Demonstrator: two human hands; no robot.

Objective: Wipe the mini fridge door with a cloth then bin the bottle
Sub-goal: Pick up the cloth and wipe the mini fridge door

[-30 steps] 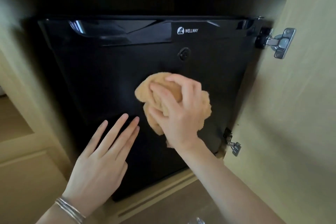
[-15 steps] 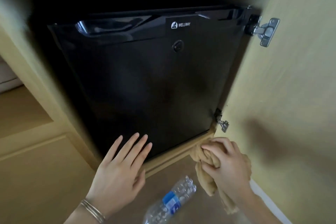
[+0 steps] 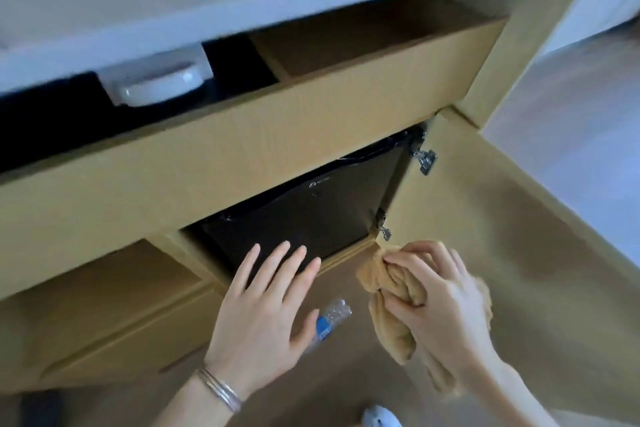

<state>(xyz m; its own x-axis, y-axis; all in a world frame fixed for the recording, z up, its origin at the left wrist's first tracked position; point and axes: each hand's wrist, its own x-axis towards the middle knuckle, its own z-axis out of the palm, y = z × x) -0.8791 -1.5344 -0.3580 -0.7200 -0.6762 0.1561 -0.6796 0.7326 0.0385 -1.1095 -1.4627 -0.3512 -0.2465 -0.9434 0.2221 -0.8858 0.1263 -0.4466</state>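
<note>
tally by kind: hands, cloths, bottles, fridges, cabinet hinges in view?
Hands: 2 (left, right)
Cloth: 1
Bottle: 1
Mini fridge: 1
Hinges: 2 (upper, lower)
Total: 7

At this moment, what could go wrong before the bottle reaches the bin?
1. The plastic bottle lies on its side on the floor, partly hidden under the left hand; a careless touch might roll it away.
2. The right hand is full of the bunched cloth, so only one hand is free to pick it up.
3. The cupboard door stands open beside the arm and may be bumped.
</note>
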